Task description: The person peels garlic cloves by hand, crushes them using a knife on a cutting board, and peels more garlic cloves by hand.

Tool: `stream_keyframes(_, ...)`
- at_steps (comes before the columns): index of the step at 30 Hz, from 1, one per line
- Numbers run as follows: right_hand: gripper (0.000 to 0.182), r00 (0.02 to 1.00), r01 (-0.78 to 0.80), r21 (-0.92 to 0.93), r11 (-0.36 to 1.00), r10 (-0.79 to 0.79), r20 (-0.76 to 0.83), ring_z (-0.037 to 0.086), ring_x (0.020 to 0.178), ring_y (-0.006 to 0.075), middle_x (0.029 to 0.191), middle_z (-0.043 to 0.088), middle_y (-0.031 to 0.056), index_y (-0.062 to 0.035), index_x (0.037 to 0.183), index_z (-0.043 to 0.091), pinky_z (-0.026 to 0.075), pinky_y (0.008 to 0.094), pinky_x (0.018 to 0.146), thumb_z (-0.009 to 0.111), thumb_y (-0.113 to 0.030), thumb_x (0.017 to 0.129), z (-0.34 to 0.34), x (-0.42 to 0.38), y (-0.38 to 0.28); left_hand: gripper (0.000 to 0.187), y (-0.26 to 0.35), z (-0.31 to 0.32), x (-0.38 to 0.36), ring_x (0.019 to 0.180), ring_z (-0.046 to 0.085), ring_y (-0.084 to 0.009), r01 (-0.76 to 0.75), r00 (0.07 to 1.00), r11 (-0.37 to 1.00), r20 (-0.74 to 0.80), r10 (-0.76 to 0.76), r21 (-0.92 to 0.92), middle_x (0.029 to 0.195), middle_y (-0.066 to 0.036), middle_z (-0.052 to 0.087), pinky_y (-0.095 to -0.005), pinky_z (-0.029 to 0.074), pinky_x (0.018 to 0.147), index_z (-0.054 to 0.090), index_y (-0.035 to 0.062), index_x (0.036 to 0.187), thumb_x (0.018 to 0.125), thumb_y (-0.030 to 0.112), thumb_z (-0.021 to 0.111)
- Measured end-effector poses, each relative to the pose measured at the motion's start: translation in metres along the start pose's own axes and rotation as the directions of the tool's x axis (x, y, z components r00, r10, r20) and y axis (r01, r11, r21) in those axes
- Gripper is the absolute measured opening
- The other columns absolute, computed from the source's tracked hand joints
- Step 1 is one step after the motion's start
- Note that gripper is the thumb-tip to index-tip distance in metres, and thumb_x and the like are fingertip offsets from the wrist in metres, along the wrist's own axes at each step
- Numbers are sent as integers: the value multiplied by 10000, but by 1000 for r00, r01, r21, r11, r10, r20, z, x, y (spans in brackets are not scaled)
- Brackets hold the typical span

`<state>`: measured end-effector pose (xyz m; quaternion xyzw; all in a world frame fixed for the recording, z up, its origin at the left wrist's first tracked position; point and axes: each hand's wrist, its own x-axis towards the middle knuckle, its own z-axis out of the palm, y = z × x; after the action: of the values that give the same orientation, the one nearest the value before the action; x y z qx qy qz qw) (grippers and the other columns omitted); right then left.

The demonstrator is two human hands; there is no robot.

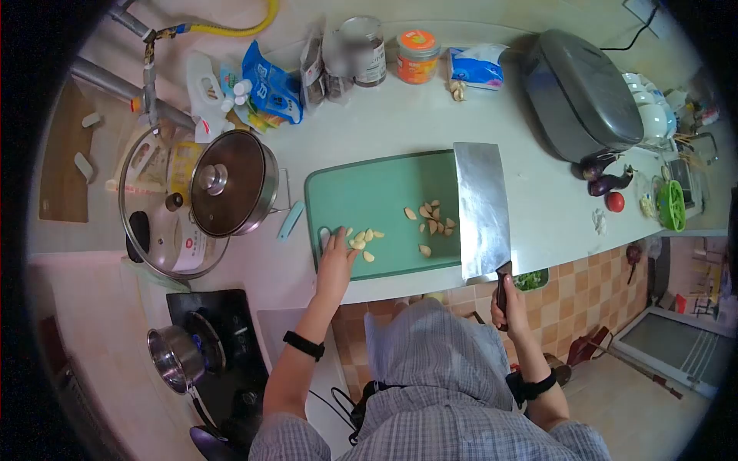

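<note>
Reaching over the near left corner of a green cutting board (369, 192), the left hand (334, 269) is released, its fingers loosely extended and the thumb apart from them. Pale garlic cloves (359, 237) lie on the board just beside this hand, to the right of its fingertips; whether a finger touches one, I cannot tell. Farther to the right of the same hand, near the cleaver, sits a looser cluster of browner garlic cloves (433, 227).

The right hand (511, 307) is clenched around the dark handle of a broad cleaver (483, 207), whose blade extends forward of that hand, along the board's right end. Just right of this hand, lower than the surface (346, 142), a container of chopped greens (530, 280) shows.

Off the board, to the left hand's forward left, lies a light-blue-handled tool (290, 223), and past it a lidded pot (261, 173). Well ahead of both hands, a garlic bulb (457, 91) rests against a blue-and-white packet (477, 65), with an orange jar (417, 60) to its left.
</note>
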<state>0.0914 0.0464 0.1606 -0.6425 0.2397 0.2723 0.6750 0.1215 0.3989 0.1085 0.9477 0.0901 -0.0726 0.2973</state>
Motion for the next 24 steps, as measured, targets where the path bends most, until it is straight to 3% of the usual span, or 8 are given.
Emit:
stream_keyframes(3,575,1000,-8,41,999,8,5,306,276,102,389,346,13,-65,592,432,266,242,284,364,-547,898,2,2,2,489,2,10,16,825,529,-309,-101,988,994,-127,93,-52,936,-176,499,-398,453,702,422,-38,1209,791,110,627)
stream_keyframes(7,564,998,-64,120,991,61,28,305,272,102,391,347,13,-66,600,427,262,242,281,366,-538,902,2,2,0,621,11,3,21,934,536,-337,6,1000,993,-26,-9,-117,1047,-183,481,-394,459,793,377,-27,1254,755,196,672)
stream_keyframes(9,551,1000,-10,62,998,11,-15,264,261,85,379,307,-9,-87,611,409,232,228,266,347,-554,898,1,3,1,795,21,-6,11,921,534,-323,-98,979,985,-162,120,143,1043,-162,466,-384,467,774,349,-9,1283,668,302,744)
stream_keyframes(10,551,1000,-11,63,998,12,-19,264,261,85,379,307,-9,-87,611,409,232,228,266,347,-554,898,0,4,2,795,23,-8,7,921,534,-323,-100,980,985,-159,122,141,1043,-162,466,-384,467,774,349,-9,1283,668,302,744)
stream_keyframes(12,553,1000,8,46,999,-8,-5,262,261,82,380,309,-10,-88,615,411,229,226,267,350,-562,893,-4,4,3,924,25,-10,2,917,529,-322,-84,996,976,-3,86,201,1050,-153,451,-381,471,766,317,9,1310,598,379,774)
stream_keyframes(16,556,999,-15,53,998,17,-35,262,262,81,380,310,-11,-87,607,410,229,226,267,343,-557,898,-2,1,1,948,16,-2,14,934,530,-325,-30,997,979,80,14,200,1047,-164,466,-376,473,768,300,18,1323,592,393,771)
stream_keyframes(22,569,999,23,34,999,-22,-25,271,263,82,377,313,-9,-87,583,402,236,228,269,334,-551,904,5,-3,-7,945,3,6,44,971,532,-317,-150,983,972,-78,166,179,1046,-176,496,-382,457,748,299,14,1326,602,405,764)
stream_keyframes(24,576,999,19,35,999,-18,-30,275,262,85,376,315,-10,-86,576,401,239,228,270,333,-556,902,6,-4,-9,925,17,-6,41,1029,504,-368,-17,1000,990,13,15,142,1112,-224,479,-435,446,827,301,-13,1309,619,385,771)
